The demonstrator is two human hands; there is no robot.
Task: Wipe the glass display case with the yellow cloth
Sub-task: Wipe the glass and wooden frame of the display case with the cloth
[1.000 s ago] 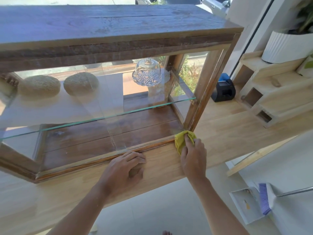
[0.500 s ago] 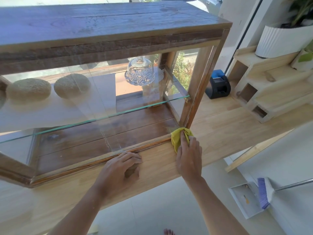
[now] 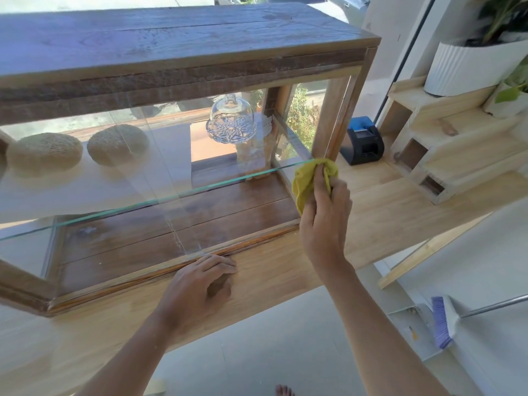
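The glass display case has a dark wooden frame and stands on a light wooden counter. My right hand grips the bunched yellow cloth and presses it against the case's right front post, level with the inner glass shelf. My left hand rests with curled fingers on the counter, touching the case's lower front rail; it holds nothing that I can see.
Inside the case are two round loaves and a cut-glass dome. A black and blue device sits right of the case, beside stepped wooden boxes with a white planter. A broom and dustpan lie on the floor.
My right hand has lifted the yellow cloth from the case's bottom right corner up the right post to shelf height. My left hand stays on the counter.
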